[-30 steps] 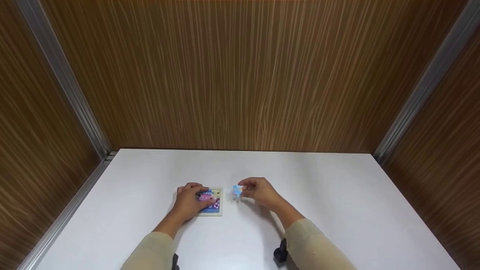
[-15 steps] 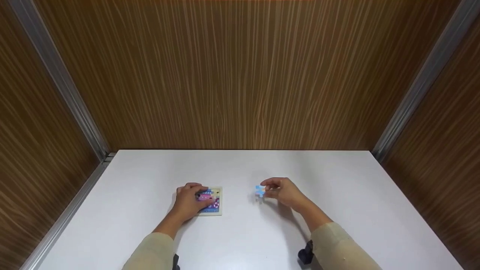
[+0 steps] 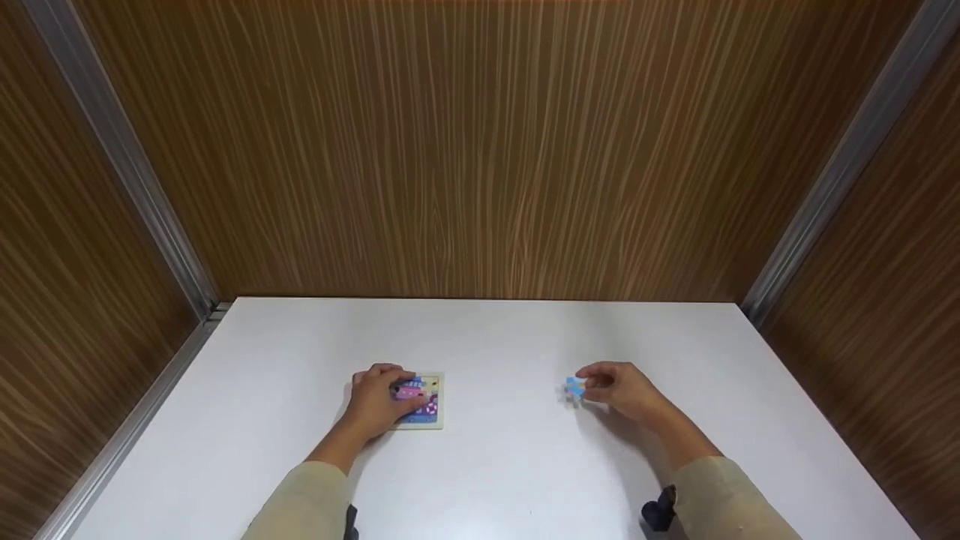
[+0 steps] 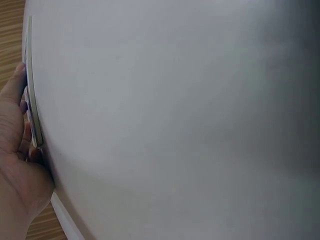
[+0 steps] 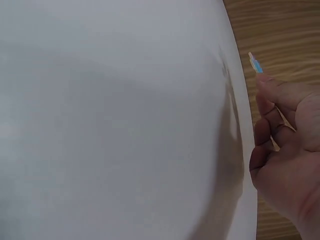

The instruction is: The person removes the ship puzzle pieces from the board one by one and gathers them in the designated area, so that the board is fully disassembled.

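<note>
A small square jigsaw puzzle (image 3: 429,412) with a light frame and a pink, purple and blue picture lies flat on the white table. My left hand (image 3: 375,403) grips its left side, thumb and index finger across the picture, so the left part is covered. The left wrist view shows only the thin edge of the frame (image 4: 33,107) beside the fingers. Well to the right, my right hand (image 3: 626,391) pinches a light blue puzzle piece (image 3: 574,386) between thumb and fingers, raised above the table. In the right wrist view this piece (image 5: 256,63) appears nearly edge-on.
The white table (image 3: 495,465) ends at a wood-grain panel (image 3: 480,150) behind. Wood-grain side panels with metal corner strips (image 3: 135,165) stand left and right. Dark wrist devices (image 3: 658,511) sit below both sleeves.
My right hand has moved steadily to the right, away from the puzzle, carrying the piece. The left hand and the puzzle have stayed in place.
</note>
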### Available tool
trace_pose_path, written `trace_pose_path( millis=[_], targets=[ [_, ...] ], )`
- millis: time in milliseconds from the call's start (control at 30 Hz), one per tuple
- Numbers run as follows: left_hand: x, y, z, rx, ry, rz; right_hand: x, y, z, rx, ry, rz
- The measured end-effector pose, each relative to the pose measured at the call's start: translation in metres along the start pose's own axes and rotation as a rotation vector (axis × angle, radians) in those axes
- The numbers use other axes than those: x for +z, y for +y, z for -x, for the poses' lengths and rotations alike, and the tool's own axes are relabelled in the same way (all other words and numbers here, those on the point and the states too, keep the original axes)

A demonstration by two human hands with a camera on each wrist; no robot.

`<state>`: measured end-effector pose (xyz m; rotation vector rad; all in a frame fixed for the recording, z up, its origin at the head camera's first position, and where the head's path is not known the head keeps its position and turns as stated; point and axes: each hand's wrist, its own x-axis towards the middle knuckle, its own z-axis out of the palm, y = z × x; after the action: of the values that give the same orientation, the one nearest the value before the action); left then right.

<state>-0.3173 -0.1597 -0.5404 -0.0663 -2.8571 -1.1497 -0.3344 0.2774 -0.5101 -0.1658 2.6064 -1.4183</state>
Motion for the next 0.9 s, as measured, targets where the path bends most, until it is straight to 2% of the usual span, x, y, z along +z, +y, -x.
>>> trace_pose_path(
  millis=[167, 400, 900],
  targets=[
    [0.000, -0.003, -0.002, 0.019, 0.005, -0.013, -0.003, 0.009, 0.002, 0.027, -0.036, 0.033],
    [0.000, -0.004, -0.001, -0.003, -0.015, -0.002, 0.002, 0.013, -0.001, 0.015, -0.065, 0.095],
    [-0.001, -0.003, -0.001, -0.006, -0.008, 0.009, 0.005, 0.011, -0.005, 0.053, -0.051, 0.139]
  ],
)
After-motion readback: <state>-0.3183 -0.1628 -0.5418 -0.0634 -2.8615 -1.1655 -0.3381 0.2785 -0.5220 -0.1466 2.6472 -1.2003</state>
